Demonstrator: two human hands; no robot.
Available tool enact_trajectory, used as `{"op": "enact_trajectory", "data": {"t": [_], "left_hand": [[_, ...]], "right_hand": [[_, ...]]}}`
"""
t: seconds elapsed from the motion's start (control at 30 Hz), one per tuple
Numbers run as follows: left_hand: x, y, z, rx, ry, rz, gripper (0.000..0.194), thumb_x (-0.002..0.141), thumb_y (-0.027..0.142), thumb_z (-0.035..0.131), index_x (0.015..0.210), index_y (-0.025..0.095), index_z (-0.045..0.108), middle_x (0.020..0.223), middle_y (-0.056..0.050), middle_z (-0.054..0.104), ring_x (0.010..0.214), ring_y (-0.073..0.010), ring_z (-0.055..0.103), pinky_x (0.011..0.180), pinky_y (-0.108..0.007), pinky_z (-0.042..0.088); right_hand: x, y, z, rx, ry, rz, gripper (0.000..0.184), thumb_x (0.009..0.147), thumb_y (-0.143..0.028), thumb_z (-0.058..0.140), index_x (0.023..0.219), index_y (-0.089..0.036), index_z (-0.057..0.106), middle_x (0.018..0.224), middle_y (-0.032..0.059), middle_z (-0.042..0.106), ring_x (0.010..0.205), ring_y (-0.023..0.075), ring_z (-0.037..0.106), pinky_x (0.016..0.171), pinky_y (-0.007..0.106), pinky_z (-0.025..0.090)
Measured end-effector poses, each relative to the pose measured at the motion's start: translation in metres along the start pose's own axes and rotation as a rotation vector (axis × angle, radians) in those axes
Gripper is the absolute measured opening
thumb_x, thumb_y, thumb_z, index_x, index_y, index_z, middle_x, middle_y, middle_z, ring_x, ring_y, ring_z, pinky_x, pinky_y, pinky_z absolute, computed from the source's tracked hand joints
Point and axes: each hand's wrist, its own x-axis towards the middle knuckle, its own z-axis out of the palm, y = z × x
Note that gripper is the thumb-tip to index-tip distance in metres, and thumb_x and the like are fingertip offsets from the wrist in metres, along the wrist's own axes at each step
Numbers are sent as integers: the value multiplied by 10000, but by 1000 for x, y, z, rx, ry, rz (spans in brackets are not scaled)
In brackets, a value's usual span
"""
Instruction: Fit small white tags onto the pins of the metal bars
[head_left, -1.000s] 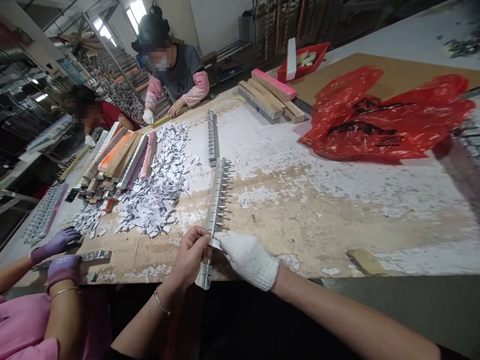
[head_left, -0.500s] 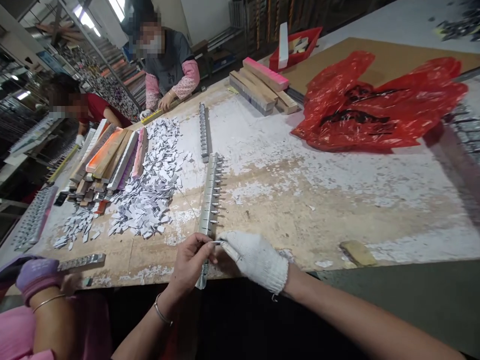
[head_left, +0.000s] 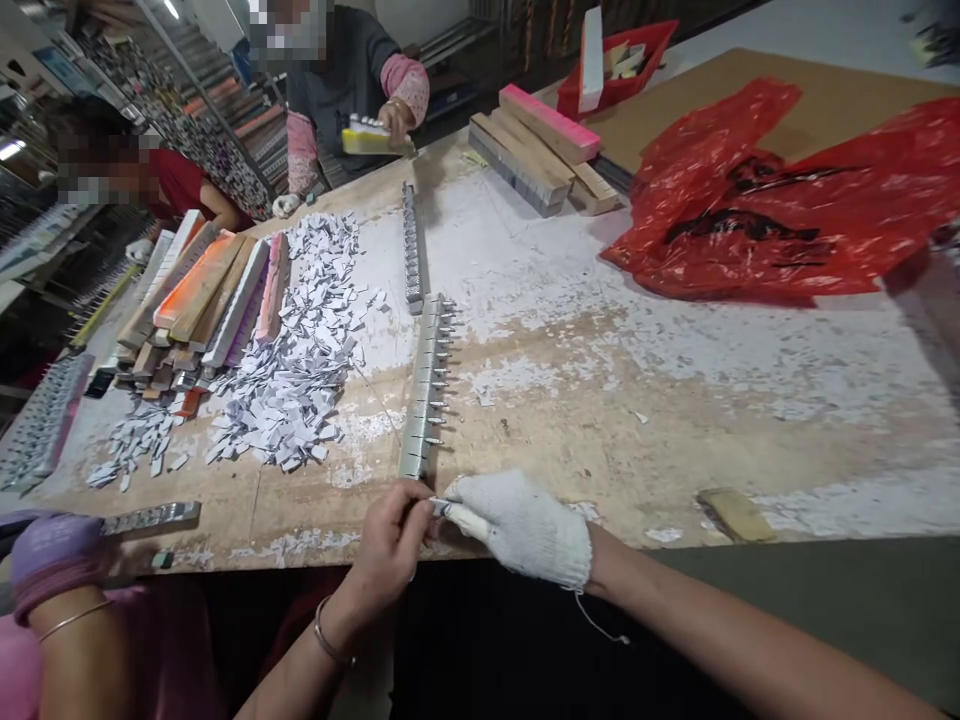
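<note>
My left hand [head_left: 391,535], bare and with a bangle at the wrist, is closed in a pinch at the table's front edge. My right hand [head_left: 521,525] wears a white knitted glove with a loose thread and pinches from the other side. Between their fingertips is a small pale piece [head_left: 441,507], too small to identify. Just beyond my hands lies a long, light grey slotted bar [head_left: 417,430] with thin metal pins sticking out along its right side. My left hand covers its near end. A second, shorter bar [head_left: 412,245] lies past its far end.
Left of the bar is a heap of small white chips [head_left: 289,400], beside stacked wooden strips [head_left: 214,300]. A red plastic bag [head_left: 750,220] and more wooden blocks [head_left: 525,160] lie at the back right. A co-worker's purple-gloved hand [head_left: 56,560] is at the near left; others work opposite.
My fingers have shifted slightly on the small piece, still together. The view has tilted a little. The co-worker opposite has lifted a yellow-edged bar from the table.
</note>
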Motion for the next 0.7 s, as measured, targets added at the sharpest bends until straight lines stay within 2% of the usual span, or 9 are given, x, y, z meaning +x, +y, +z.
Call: {"op": "enact_trajectory", "data": {"t": [0.07,0.17,0.23,0.27,0.33,0.4,0.5,0.7], "left_hand": [[1,-2,0,281,55,88,212,996,366,448,916,214,572,722,-16,600,653,-150,564,628,-274,448],[12,-9,-8,478,91,115,208,1008,325,406,982,219,583,707,2,589,617,-145,553,616,-273,436],[25,-16,-16,570,201,80,212,980,359,473,1097,210,569,747,1,591,643,-155,562,621,-279,440],[32,-20,-20,609,246,65,280,940,388,546,1148,201,555,806,-13,602,695,-170,578,637,-287,448],[45,-26,-25,649,241,41,410,830,415,687,1145,185,561,899,-38,607,790,-198,588,667,-301,461],[53,-31,-27,646,181,21,354,773,389,733,1026,183,595,898,-37,604,805,-202,578,684,-309,459],[56,-38,-25,635,182,35,223,790,332,688,931,189,592,841,-20,584,779,-191,553,705,-316,451],[52,-41,-19,620,179,101,190,806,283,641,964,191,590,883,-36,575,843,-200,547,745,-326,460]], "right_hand": [[6,2,8,-77,-26,58,253,983,-260,428,890,-177,649,803,40,695,712,166,626,629,263,370],[20,10,14,-145,-128,147,215,986,-261,447,926,-188,640,805,31,710,697,164,644,599,251,364],[31,14,16,-244,-131,251,213,991,-268,450,944,-195,645,828,44,724,721,179,669,595,250,374],[35,16,18,-307,-118,301,215,989,-269,455,943,-193,651,838,57,728,742,194,681,598,254,383],[42,19,22,-404,-98,348,218,981,-269,471,929,-186,666,841,80,730,780,221,698,615,266,409],[46,19,29,-456,-93,343,222,970,-235,471,917,-174,678,812,95,724,790,238,705,630,280,434],[50,20,38,-493,-99,308,234,949,-167,448,938,-160,682,798,108,721,785,244,707,640,290,460],[61,22,47,-504,-97,246,199,934,-190,481,936,-147,674,779,121,715,761,235,697,663,279,470]]}}
